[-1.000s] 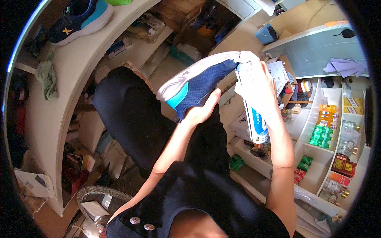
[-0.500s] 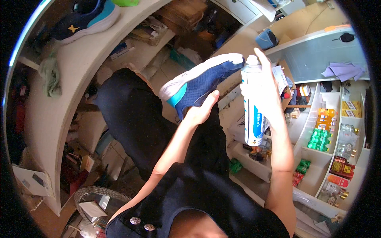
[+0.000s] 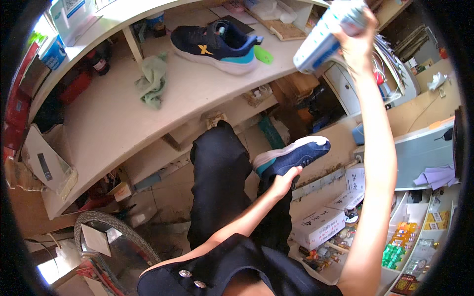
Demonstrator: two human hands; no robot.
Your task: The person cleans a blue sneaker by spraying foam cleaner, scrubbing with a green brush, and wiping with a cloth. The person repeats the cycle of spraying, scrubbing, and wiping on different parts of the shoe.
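Note:
My left hand (image 3: 285, 183) is closed around the opening of a navy sneaker (image 3: 292, 161) with a white sole and turquoise heel. The sneaker is on its side above my lap, sole facing away from me and toe to the right. My right hand (image 3: 358, 47) is raised at the far right, gripping a white and blue spray can (image 3: 323, 39). The can is tilted and slightly blurred, level with the counter's right end; its top is partly hidden by my fingers. A matching sneaker (image 3: 212, 48) stands on the white counter (image 3: 106, 116), left of the can.
A crumpled green-grey cloth (image 3: 153, 81) lies on the counter beside the standing sneaker, with a green tag (image 3: 263, 55) at its heel. To my right are white boxes (image 3: 318, 229) and a compartmented shelf (image 3: 414, 213) of bottles. A bicycle wheel (image 3: 116, 222) stands at lower left.
My right hand has lifted the spray can away from the sneaker, up and far, and tilted it. My view has turned toward the counter. My left hand still holds the sneaker.

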